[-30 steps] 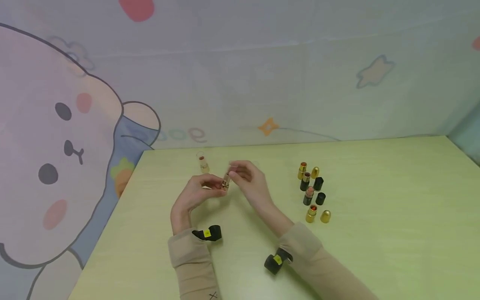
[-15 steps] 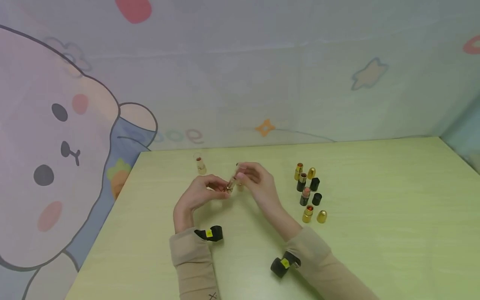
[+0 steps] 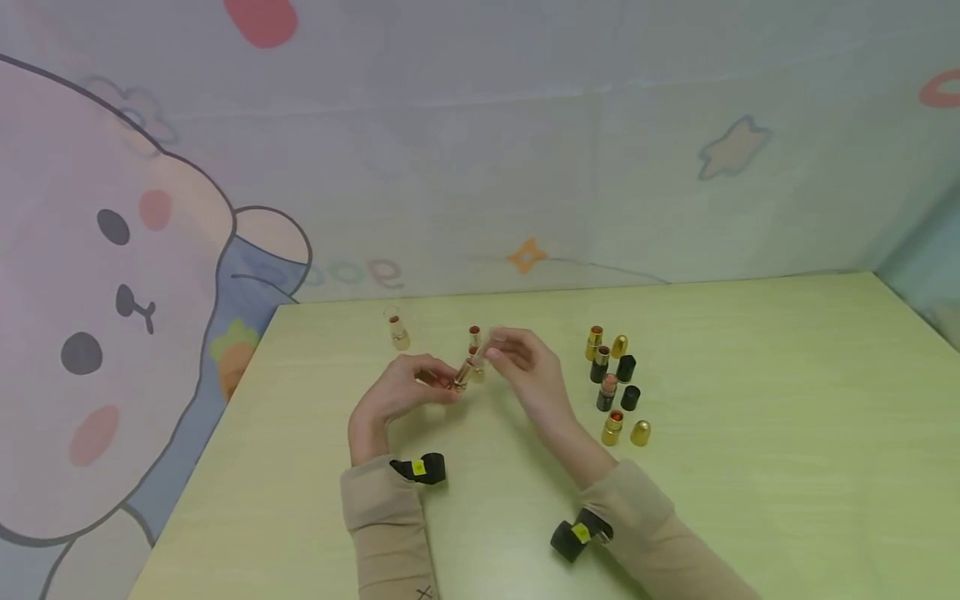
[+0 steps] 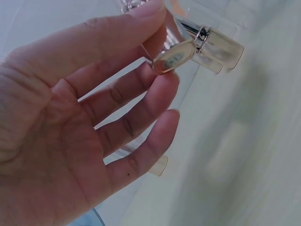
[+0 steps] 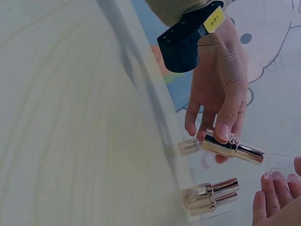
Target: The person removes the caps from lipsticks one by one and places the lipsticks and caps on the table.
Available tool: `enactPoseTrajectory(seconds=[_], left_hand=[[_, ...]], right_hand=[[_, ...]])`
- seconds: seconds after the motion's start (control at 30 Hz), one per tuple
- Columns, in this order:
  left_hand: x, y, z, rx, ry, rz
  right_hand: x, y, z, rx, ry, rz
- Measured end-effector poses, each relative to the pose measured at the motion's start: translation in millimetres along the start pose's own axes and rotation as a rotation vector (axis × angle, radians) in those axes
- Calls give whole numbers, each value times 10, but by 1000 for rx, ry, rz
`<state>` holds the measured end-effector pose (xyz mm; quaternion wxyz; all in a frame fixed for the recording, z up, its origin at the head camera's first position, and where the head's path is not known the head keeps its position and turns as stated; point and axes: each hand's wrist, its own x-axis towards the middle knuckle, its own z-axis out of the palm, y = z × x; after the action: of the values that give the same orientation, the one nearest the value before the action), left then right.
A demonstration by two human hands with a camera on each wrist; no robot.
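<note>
My left hand (image 3: 401, 392) pinches a shiny gold lipstick (image 5: 233, 147) by its base, between thumb and fingers, tilted above the table. In the left wrist view the round end of this lipstick (image 4: 173, 57) faces the camera. Just beyond its tip, my right hand (image 3: 531, 371) pinches a clear cap (image 5: 282, 165) with thumb and fingertips; a small gap separates cap and lipstick. Close behind the hands stand two more gold lipsticks (image 5: 211, 194), uncapped. Another uncapped lipstick (image 3: 400, 335) stands to the left, with a faint clear cap (image 3: 391, 313) behind it.
Right of the hands is a column of several uncapped lipsticks, among them a gold one (image 3: 612, 428) and a black one (image 3: 599, 367). Their caps, such as a gold cap (image 3: 641, 433) and a black cap (image 3: 631, 398), stand beside them. A printed cloth (image 3: 450, 150) hangs behind the table (image 3: 750, 417).
The right hand has moved right, drawing the clear cap off the lipstick. The left hand has shifted slightly right, still holding the lipstick. Two standing lipsticks have come into sight between the hands.
</note>
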<state>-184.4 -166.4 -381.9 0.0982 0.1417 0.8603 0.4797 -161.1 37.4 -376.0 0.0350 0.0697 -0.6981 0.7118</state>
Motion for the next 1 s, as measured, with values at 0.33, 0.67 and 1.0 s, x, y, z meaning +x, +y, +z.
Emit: enactPoseTrajectory(seconds=[0.33, 0.67, 1.0], left_hand=[[19, -32, 27, -2, -11, -37], [79, -63, 87, 8, -23, -24], [155, -40, 166, 35, -27, -21]], right_hand=[[-21, 54, -98, 5, 22, 15], [-41, 108, -154, -22, 11, 39], [-49, 174, -180, -115, -1, 71]])
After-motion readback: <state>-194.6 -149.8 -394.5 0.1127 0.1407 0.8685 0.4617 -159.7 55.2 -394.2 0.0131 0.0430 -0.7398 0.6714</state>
